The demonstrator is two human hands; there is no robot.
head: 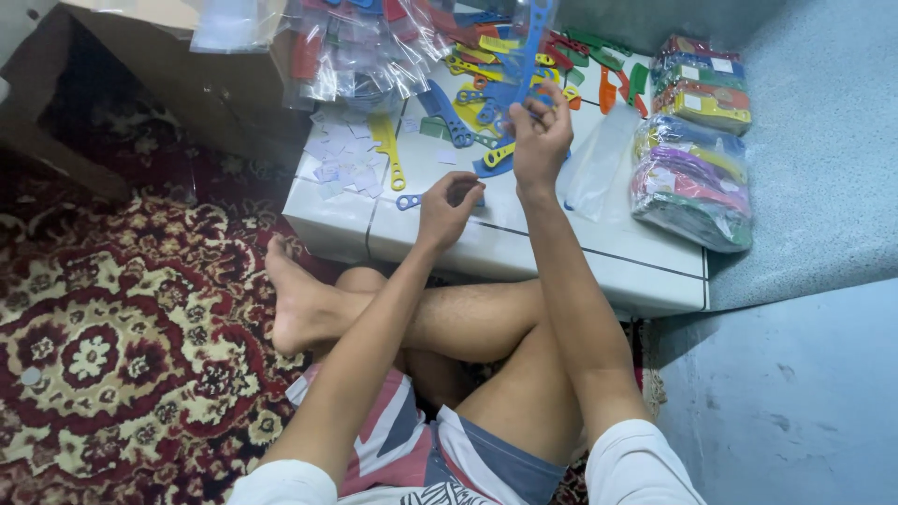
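Blue plastic strips (524, 65), flat with a hole at one end, stand upright in the right hand (540, 140), whose fingers (543, 110) are closed around their lower ends, holding them raised above the white low table (524, 252). The left hand (447, 208) rests lower and nearer the body, its fingers (460, 190) curled down and pinching one more blue strip (412, 201) that lies flat on the table top. Judging by how things lie, the work looks partly done: just beyond the right fingers a loose heap of strips (505, 65) in yellow, red, green, orange and blue is yet to be gathered, while to their right a stack of filled clear bags (690, 178) already holds mixed-colour bundles. Behind that stack sits another pile of packed bundles (703, 84), each with a small white square label on top; the print is too small to tell. Right beside the right wrist lies an empty clear bag (599, 164). To the left of the left fingers, a single yellow strip (386, 145) lies next to a scatter of small white paper slips (339, 154). Farther left and beyond, a bunch of clear bags (365, 47) with coloured contents spills against an open cardboard box (187, 75), which stands on the patterned red carpet (112, 337).
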